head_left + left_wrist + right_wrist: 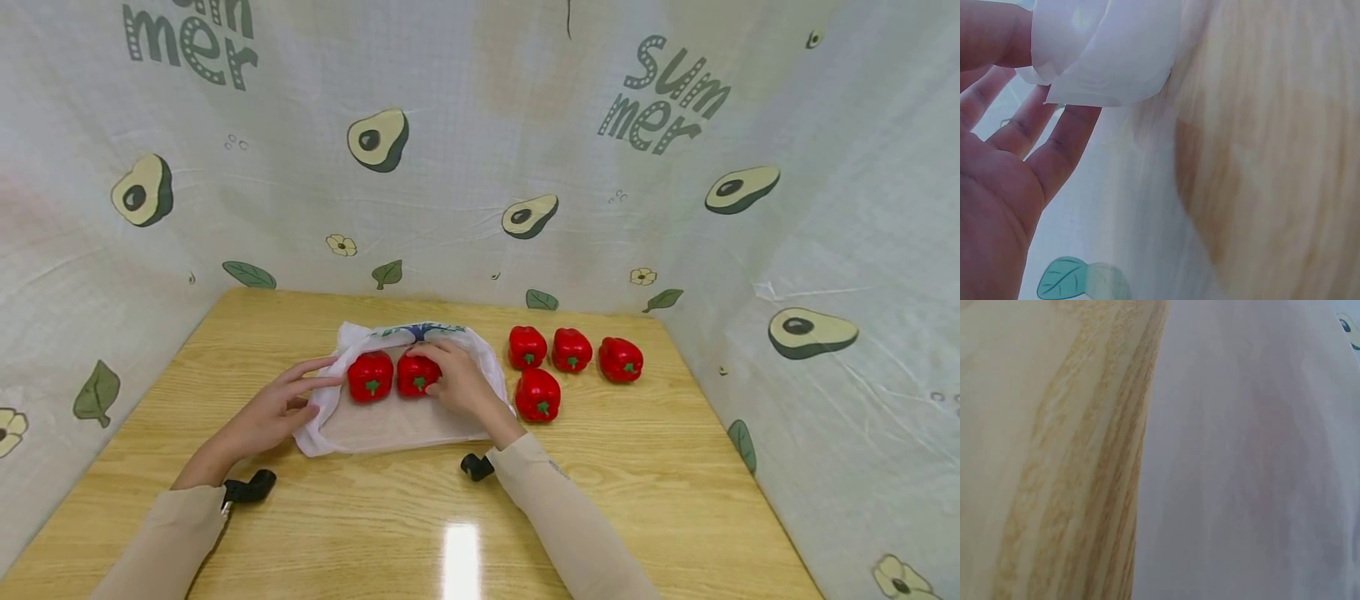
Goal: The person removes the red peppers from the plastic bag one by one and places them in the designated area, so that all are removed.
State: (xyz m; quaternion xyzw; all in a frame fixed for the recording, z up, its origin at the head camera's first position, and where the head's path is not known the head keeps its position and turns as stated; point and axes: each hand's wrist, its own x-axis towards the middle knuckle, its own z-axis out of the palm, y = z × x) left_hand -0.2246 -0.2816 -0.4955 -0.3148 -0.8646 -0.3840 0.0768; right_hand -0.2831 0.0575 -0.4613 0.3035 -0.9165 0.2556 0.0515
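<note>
A white plastic bag (401, 429) lies on its side on the table, its mouth facing me. Inside it, a red bell pepper (370, 377) sits at the left. Beside that one, my right hand (453, 379) reaches in and grips a second red bell pepper (412, 375), thumb and fingers round its right side and top. At the mouth's left rim my left hand (281, 408) holds the plastic. The left wrist view shows white plastic (1110, 56) covering the fingertips of the left hand (1010, 162). Only the bag's side (1247, 456) and tabletop appear in the right wrist view.
Right of the bag stand several more red bell peppers: one nearer me (537, 395), and a back row with a left one (527, 347), a middle one (572, 350) and a right one (620, 360). A printed cloth (450, 167) borders the wooden table (360, 533).
</note>
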